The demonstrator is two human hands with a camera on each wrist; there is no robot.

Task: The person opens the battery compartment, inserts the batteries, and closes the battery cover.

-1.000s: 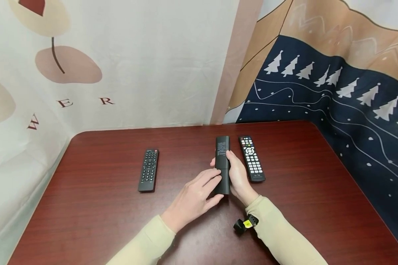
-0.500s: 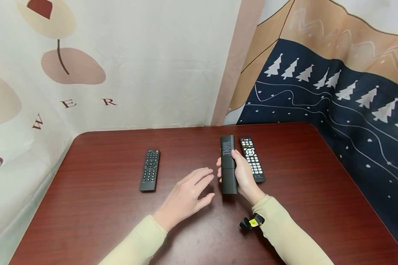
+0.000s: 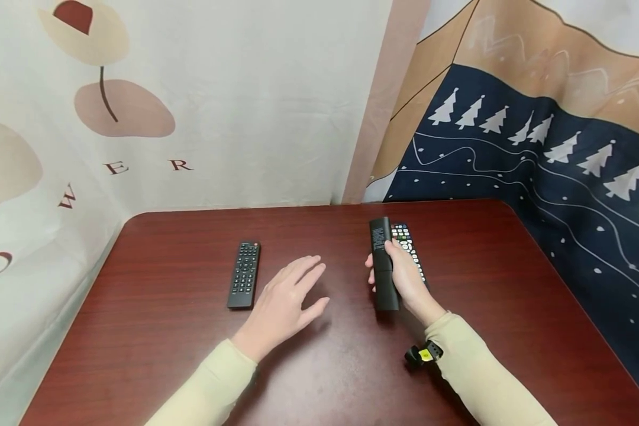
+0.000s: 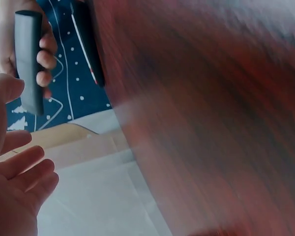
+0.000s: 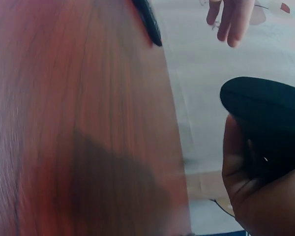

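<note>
My right hand (image 3: 407, 278) grips a black remote control (image 3: 384, 266) above the table, its back with printed text facing up; in the right wrist view the remote (image 5: 265, 103) looms dark beside the curled fingers. The left hand (image 3: 282, 302) hovers over the table with fingers spread and nothing in it, well apart from the held remote. On the table to its left lies a slim black remote (image 3: 243, 275) with small dark buttons. Behind the right hand lies another remote with white buttons (image 3: 415, 254), partly covered by the held one and the hand.
The dark red wooden table (image 3: 165, 355) reaches back to a pale curtain (image 3: 255, 118) and a navy patterned cloth (image 3: 468, 165) on the right. A camera on a strap (image 3: 420, 355) sits at the right wrist.
The left hand has let go of the held remote and drawn away to the left. The right hand has carried that remote rightward, so it now overlaps the white-buttoned remote.
</note>
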